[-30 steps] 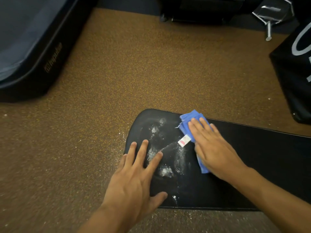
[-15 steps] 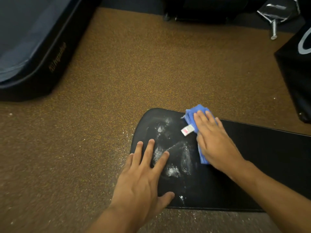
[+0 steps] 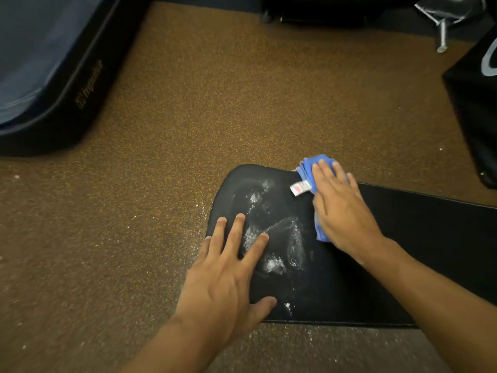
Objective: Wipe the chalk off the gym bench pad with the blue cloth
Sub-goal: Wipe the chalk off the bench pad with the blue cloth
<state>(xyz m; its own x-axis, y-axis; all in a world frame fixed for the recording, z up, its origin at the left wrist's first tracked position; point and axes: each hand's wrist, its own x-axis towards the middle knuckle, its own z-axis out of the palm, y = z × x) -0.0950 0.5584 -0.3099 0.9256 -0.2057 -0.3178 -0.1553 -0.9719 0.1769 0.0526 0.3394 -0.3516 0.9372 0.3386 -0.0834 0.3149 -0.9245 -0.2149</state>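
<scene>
The black gym bench pad (image 3: 403, 238) lies low in the middle and right of the head view. White chalk smears (image 3: 271, 238) cover its rounded left end. My right hand (image 3: 341, 211) presses flat on the folded blue cloth (image 3: 309, 165) at the pad's far edge; the cloth's white tag (image 3: 300, 188) sticks out to the left, and most of the cloth is hidden under the palm. My left hand (image 3: 228, 275) lies flat with fingers spread on the pad's left end, beside the chalk.
Brown speckled floor (image 3: 215, 103) surrounds the pad, with chalk dust scattered by its left and near edges. A dark padded mat (image 3: 48, 76) lies at the far left. A black block (image 3: 476, 111) stands at the right and a metal bolt (image 3: 441, 36) at the top right.
My right hand has slid the blue cloth away from me toward the pad's far edge. My left hand has stayed flat on the pad's left end.
</scene>
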